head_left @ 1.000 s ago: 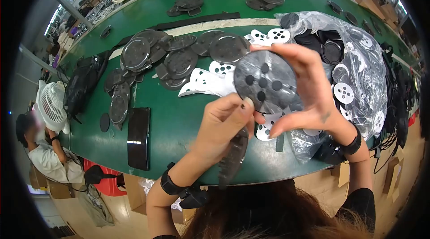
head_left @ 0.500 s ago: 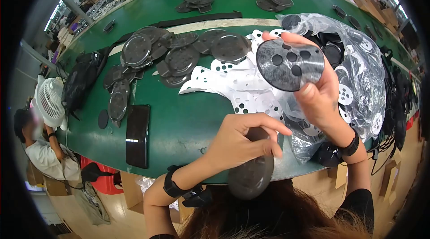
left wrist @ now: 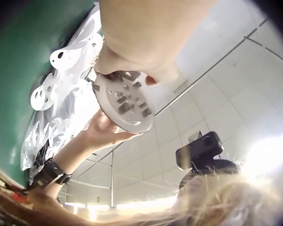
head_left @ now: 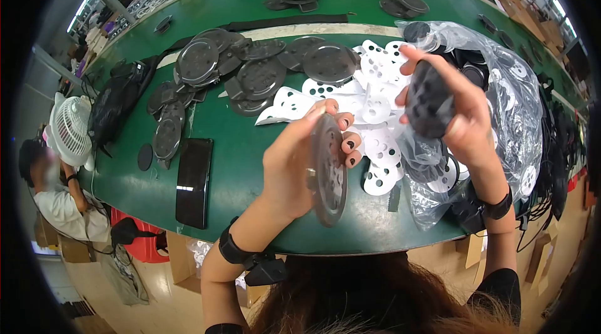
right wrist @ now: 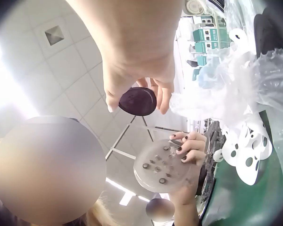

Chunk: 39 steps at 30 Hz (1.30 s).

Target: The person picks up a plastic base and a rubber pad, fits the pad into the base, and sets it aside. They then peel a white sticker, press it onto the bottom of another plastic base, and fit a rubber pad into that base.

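My left hand (head_left: 291, 168) grips a translucent grey round plate (head_left: 330, 171) held nearly on edge above the table's front. In the right wrist view the face of this plate (right wrist: 161, 165) shows small raised posts, with my left fingers along its rim. My right hand (head_left: 466, 108) holds a dark disc (head_left: 429, 99) between thumb and fingers, over the plastic bag's left side; the same disc (right wrist: 138, 101) looks smooth in the right wrist view. The two pieces are apart. Behind them lies a pile of white perforated sheets (head_left: 375, 108).
Grey round plates (head_left: 256, 80) are heaped at the back left of the green table (head_left: 250, 159). A phone (head_left: 194, 184) and a small black disc (head_left: 144, 157) lie at the left. A clear plastic bag (head_left: 516, 133) covers the right side. Further back lies a black strap (head_left: 288, 22).
The black disc in my right hand has come away from the left hand and turned to a steeper angle. My left hand has raised its grey plate from low at the table's edge.
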Tool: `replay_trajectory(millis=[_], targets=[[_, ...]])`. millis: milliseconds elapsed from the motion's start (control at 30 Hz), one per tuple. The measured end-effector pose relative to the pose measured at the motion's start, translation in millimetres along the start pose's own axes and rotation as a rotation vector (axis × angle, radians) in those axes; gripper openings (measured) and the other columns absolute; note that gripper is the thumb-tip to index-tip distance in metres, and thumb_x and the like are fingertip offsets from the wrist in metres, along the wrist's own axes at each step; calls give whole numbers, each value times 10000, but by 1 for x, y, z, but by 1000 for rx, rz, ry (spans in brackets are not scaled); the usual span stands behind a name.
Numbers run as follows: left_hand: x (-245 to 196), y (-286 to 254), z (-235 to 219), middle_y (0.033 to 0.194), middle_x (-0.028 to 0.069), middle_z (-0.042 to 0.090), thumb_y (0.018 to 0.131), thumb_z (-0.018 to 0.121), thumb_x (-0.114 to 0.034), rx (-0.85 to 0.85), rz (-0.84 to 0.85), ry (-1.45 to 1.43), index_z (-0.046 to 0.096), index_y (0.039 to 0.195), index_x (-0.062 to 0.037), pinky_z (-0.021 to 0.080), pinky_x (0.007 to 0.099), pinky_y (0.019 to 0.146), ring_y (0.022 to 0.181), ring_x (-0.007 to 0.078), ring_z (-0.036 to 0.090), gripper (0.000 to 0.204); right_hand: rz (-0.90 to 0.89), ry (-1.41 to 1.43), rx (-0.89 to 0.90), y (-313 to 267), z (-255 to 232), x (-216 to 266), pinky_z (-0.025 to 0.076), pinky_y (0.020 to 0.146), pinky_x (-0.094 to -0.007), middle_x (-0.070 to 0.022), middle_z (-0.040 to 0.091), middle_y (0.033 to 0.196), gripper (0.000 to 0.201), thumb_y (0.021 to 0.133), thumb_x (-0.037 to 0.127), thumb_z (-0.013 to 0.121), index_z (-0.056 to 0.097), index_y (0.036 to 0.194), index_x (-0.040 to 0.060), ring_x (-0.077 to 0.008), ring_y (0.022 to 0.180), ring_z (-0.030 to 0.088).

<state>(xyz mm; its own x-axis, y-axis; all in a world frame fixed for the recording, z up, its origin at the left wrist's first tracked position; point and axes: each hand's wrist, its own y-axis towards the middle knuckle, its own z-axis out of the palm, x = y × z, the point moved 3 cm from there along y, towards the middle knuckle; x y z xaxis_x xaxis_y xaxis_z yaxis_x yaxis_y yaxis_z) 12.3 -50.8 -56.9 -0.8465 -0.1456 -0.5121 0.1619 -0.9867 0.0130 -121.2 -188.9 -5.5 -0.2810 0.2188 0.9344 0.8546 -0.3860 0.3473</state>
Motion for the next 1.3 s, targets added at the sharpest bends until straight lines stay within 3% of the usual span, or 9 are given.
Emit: replay_trajectory(millis=[33, 133, 267, 467, 533, 967, 1067, 1133, 1300], targets=[[2, 1, 0, 892, 52, 431, 864, 434, -269, 17, -43, -131, 426, 977, -88, 382, 311, 723, 807, 172, 445, 213, 66, -109, -68, -2, 12, 2, 499, 725, -301, -154, 456, 1131, 965, 646, 638, 643, 419, 1263, -69, -199, 876, 569], [6, 1, 1, 878, 79, 436, 854, 419, -293, 37, -120, -347, 437, 948, -88, 385, 356, 746, 822, 226, 449, 227, 150, -28, 28, -6, 25, 3, 448, 827, -315, -156, 454, 1172, 887, 618, 396, 780, 397, 1279, -54, -193, 925, 549], [0, -7, 5, 935, 121, 488, 867, 406, -336, -265, -214, -392, 494, 953, -66, 432, 433, 793, 907, 284, 489, 297, 136, -50, 23, -9, 31, 6, 438, 843, -314, -149, 497, 1149, 820, 634, 305, 790, 390, 1255, -50, -191, 939, 548], [4, -4, -5, 1004, 128, 515, 871, 398, -343, 6, -134, -349, 493, 991, -75, 458, 486, 812, 941, 318, 526, 308, 217, 48, -3, -12, 30, 1, 431, 903, -345, -195, 528, 1121, 563, 765, 333, 677, 436, 1111, -40, -224, 1006, 555], [2, -6, -2, 1026, 132, 523, 867, 396, -334, 52, -120, -344, 489, 999, -70, 460, 486, 810, 925, 323, 532, 309, 61, 72, 8, -13, 30, -1, 464, 714, -231, -95, 563, 1068, 317, 801, 130, 641, 533, 1071, 4, -125, 883, 541], [2, -13, 7, 985, 201, 558, 880, 375, -447, -194, -262, -473, 491, 1017, -30, 453, 483, 801, 805, 382, 567, 454, -16, 118, 88, -16, 38, 8, 454, 759, -264, -136, 590, 1025, 202, 912, 104, 473, 543, 1017, -54, -117, 865, 551], [10, -9, -5, 1035, 205, 564, 832, 382, -623, -129, -430, -556, 505, 1103, -66, 442, 521, 790, 871, 405, 536, 631, 49, 156, 99, -15, 36, 13, 442, 813, -286, -140, 586, 1033, 204, 912, 105, 470, 547, 1009, -57, -137, 916, 549], [14, -6, -4, 1186, 201, 499, 727, 397, -759, 284, -303, -376, 428, 1265, -143, 429, 572, 787, 991, 415, 464, 818, -7, 41, 98, -12, 35, 9, 453, 824, -330, -191, 568, 1056, 271, 920, 198, 429, 524, 985, -48, -198, 912, 569], [25, -17, -8, 1338, 182, 365, 629, 437, -820, 466, -206, -456, 272, 1375, -198, 411, 622, 807, 1089, 400, 375, 985, 93, -130, 52, -9, 23, 7, 449, 855, -366, -248, 556, 1083, 391, 919, 325, 378, 501, 982, -42, -248, 912, 588]])
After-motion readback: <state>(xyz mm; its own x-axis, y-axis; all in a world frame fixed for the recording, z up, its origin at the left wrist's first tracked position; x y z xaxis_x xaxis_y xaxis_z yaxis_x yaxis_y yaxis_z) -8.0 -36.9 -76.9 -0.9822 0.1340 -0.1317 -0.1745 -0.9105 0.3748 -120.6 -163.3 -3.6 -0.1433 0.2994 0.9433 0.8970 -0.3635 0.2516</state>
